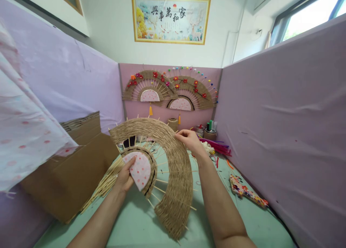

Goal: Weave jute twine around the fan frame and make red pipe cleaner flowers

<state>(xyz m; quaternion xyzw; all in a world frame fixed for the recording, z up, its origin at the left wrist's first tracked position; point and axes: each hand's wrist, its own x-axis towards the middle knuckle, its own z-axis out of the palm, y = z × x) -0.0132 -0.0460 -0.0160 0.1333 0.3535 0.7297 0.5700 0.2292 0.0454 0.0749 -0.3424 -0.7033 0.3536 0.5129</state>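
A fan woven from tan twine over thin wooden sticks is held up, tilted, above the green table. Its half-round center carries pink dotted fabric with a dark cord along the edge. My left hand grips this center, thumb on the fabric and the other fingers hidden behind. At the upper right of the woven band, my right hand pinches at the outer edge near a stick tip. Whether the fingers hold the stick or the twine is too small to tell.
Two decorated fans hang on the pink back panel. A cardboard box and a bundle of sticks lie left. A twine spool, a pen holder, pipe cleaners and a floral-covered glue gun stand or lie around.
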